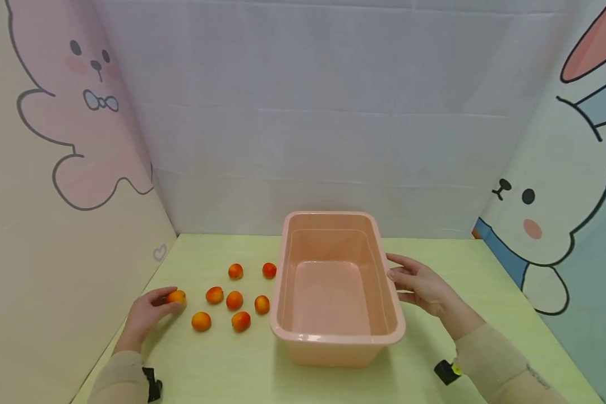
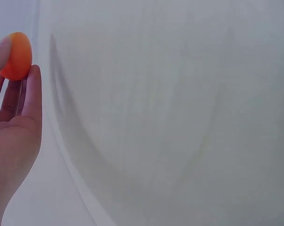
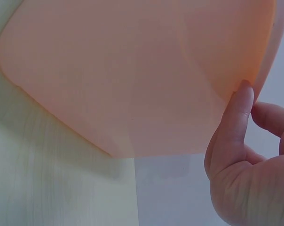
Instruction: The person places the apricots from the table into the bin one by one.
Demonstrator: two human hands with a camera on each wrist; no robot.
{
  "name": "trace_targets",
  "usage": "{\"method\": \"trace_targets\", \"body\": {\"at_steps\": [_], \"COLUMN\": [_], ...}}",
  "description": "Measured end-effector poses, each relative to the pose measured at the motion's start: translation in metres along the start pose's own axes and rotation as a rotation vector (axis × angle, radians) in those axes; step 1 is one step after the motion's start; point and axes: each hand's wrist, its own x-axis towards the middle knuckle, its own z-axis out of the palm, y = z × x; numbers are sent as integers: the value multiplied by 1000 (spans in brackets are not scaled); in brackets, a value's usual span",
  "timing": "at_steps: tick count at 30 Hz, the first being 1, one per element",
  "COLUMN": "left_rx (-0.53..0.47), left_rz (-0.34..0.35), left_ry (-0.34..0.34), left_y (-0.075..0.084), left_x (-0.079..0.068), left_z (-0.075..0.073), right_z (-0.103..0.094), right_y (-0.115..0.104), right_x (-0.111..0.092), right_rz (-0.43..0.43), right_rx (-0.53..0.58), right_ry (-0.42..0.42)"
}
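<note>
- The left hand (image 1: 150,315) pinches an orange fruit (image 1: 178,297) between thumb and fingers, at the left end of the loose group; the fruit is smooth and oval, its skin faintly shiny, partly covered by the fingers
- The right hand (image 1: 424,286) reaches to the right side of a pink bin (image 1: 338,339), fingertips touching it at and just under the rim; whether they pinch the rim or merely rest against it is hard to tell, as the right wrist view shows only part of the contact
- The bin looks like plastic: rectangular, deep, with rounded corners, smooth tapering walls, a glossy rolled rim and a shallow step inside
- Seven loose fruits (image 1: 234,300) lie scattered between the left hand and the bin, round to oval, yellow-orange to red-orange
- The bin's tall walls stand between these fruits and the right hand
- The table (image 1: 222,370) is pale yellow-green with faint streaky grain
- Behind hangs a creased whitish cloth (image 1: 328,112); the left panel (image 1: 55,269) bears a pink cartoon animal, the right panel (image 1: 586,336) a white rabbit
- Beige sleeves (image 1: 495,359) cover both forearms, a small black device (image 1: 446,372) beside each wrist
</note>
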Motion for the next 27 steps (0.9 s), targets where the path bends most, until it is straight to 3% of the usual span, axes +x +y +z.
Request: {"method": "trace_targets", "body": {"at_steps": [11,27], "left_rx": [-59,-127], "left_rz": [120,216], "left_ry": [15,-36], "left_y": [34,113], "left_x": [8,16], "left_z": [1,23], "right_z": [2,3], "right_y": [-1,3], "right_x": [0,0], "right_rz": [4,11], "right_rx": [4,39], "right_ry": [17,42]}}
